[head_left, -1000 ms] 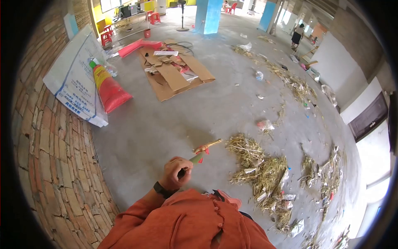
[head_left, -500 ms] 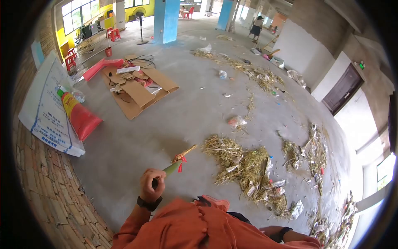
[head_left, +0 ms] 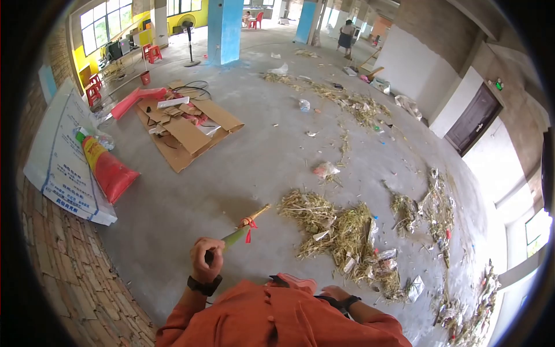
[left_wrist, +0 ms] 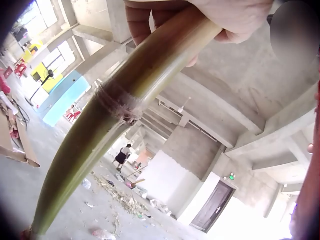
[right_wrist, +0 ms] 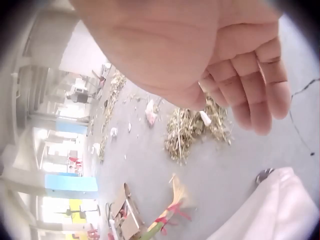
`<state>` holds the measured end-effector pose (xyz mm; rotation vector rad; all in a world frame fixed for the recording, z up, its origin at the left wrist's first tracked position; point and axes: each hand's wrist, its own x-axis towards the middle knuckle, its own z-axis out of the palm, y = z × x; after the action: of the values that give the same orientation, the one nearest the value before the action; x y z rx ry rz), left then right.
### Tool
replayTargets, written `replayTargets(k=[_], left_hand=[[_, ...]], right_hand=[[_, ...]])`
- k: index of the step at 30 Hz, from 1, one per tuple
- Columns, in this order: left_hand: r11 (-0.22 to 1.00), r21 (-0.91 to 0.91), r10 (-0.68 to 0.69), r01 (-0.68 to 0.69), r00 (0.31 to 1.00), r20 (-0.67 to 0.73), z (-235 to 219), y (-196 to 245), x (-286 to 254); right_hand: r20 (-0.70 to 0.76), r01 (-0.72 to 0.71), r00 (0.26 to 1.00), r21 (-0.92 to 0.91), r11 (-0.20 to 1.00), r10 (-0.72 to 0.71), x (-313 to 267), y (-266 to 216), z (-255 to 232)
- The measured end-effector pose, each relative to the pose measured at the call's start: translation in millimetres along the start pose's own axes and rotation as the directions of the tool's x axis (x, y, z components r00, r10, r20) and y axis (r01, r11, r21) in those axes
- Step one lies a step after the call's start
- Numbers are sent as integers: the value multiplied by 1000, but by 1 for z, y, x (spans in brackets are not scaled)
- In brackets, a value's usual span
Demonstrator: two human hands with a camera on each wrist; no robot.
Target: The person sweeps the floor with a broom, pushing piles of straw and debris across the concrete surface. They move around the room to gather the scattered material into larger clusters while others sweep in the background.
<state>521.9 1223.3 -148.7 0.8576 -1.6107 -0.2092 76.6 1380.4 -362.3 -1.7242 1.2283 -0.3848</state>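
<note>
My left hand grips a thick green-brown stalk in front of my body. Red ribbon is tied near its far end, where a pale yellow tip sticks out. In the left wrist view the fingers wrap the stalk's upper part, and a joint ring shows midway. The right hand is low beside the orange shirt, apart from the stalk. From the right wrist, that hand shows an empty palm with fingers extended and slightly bent.
Straw heaps mixed with litter lie to the right on the concrete floor. Flattened cardboard is ahead left. A red bag leans on a white board by the brick wall. Farther back are a blue column and a person.
The head view has turned right. The left hand keeps its grip on the stalk, while the right hand has come into view and moved inward from the lower right.
</note>
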Motion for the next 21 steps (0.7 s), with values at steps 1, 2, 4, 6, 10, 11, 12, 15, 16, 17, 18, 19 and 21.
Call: replayTargets(k=[1,2,4,6,10,11,12,15,16,17,18,19,21], left_hand=[[1000,-10,-13,14,1000,5,-1,0,-1],[1000,-9,-14,14,1000,8,-2,0,-2],[998,-6,-60,60,998,5,-3,-2,-5],[997,-9,-73,73,997,-6,-4,-3,-6],[994,5,-113,114,993,-25,-9,-2,-8],[994,5,-112,112,993,-25,-9,-3,-9],[995,-6,-104,103,993,-49,-9,-5,-11],[994,-26,-106,104,991,-85,-9,-9,-15],[993,-36,-119,116,988,-96,-9,-10,-16],[993,-36,-119,116,988,-96,-8,-9,-15],[992,-34,-121,118,987,-103,-8,-9,-15],[992,-31,-124,121,986,-111,-8,-8,-14],[993,-7,-115,115,988,-101,-10,-9,-13]], right_hand=[[1,0,1000,2,1000,0,14,-13,5],[76,87,994,-68,994,-82,29,-26,10],[158,180,975,-130,975,-159,36,-31,12],[170,83,984,-194,978,-50,39,-27,16],[167,-106,972,-321,941,166,46,-7,34],[160,-153,962,-353,923,221,46,0,40],[151,-200,949,-386,901,276,45,6,46],[224,-119,935,-527,841,273,44,128,96],[223,-120,936,-527,841,273,38,127,92],[204,-193,933,-408,893,295,29,125,90],[188,-261,929,-278,924,319,21,125,87],[187,-262,929,-278,924,319,13,126,80],[158,-268,955,94,959,251,-1,131,71]])
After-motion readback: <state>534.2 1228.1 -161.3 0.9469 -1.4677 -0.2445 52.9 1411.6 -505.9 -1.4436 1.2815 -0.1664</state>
